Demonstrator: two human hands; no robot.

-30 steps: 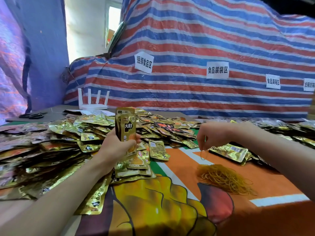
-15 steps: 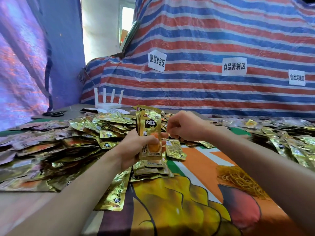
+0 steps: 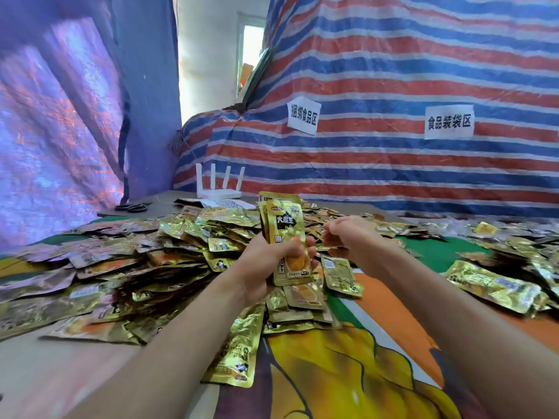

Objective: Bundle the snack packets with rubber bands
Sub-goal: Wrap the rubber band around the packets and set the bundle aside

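My curled right hand is now beside the stack my left hand clasps — band unseen, wrapping likely next.

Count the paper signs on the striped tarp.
2. One sign hangs on the striped tarp left of centre; the other sign is to its right. More may lie outside the frame.

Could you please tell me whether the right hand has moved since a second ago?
Yes. Against the white router, the right hand has moved left, closing up beside the stack of packets that the left hand grips.
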